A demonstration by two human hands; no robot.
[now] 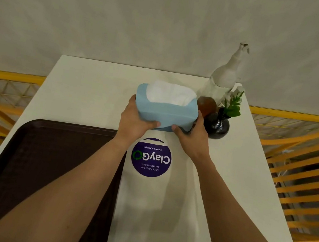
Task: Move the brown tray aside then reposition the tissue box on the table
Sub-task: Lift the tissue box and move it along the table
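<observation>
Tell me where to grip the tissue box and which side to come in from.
Grip the tissue box by its two short ends, one hand from each side, as the left hand and right hand do here. Its top is open with tissue sticking up, and the vase crowds its right end, so come in low.

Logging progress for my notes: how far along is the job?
Done: the brown tray sits aside at the table's left. In hand: left hand and right hand grip the blue tissue box. Left: setting it down on the table.
</observation>
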